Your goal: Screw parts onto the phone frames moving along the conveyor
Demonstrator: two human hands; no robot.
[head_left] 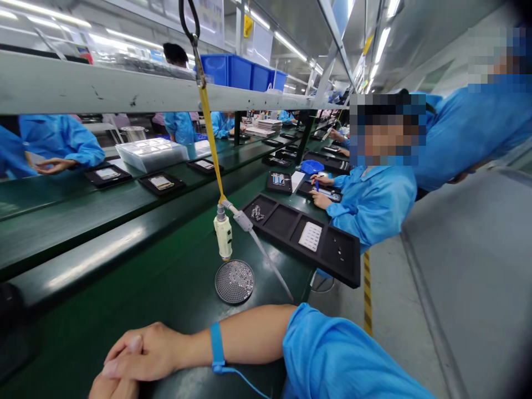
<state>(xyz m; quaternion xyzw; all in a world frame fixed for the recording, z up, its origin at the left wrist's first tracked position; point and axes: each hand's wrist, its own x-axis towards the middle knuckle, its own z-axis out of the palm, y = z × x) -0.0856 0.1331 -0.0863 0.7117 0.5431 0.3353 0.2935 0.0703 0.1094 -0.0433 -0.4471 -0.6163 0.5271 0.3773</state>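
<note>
My right hand (152,350) is closed around my left hand (114,386) at the bottom left, above the green bench. The two hands are clasped, with thumbs crossing; most of the left fingers are hidden, and the frame edge cuts that hand off. A blue wrist strap (216,346) with a thin cord circles my right wrist. Beyond my forearm lies a round, perforated dish (234,282) of small shiny pieces. Over it hangs a pale electric screwdriver (223,235), upright on a yellow strap (210,144). Neither hand touches these.
A black compartment tray (286,221) holding a chain-like heap, a white card and small parts juts past the bench edge at right. Black trays (161,183) with devices line the conveyor. A co-worker (374,194) in blue sits at right. A white beam (137,91) crosses above.
</note>
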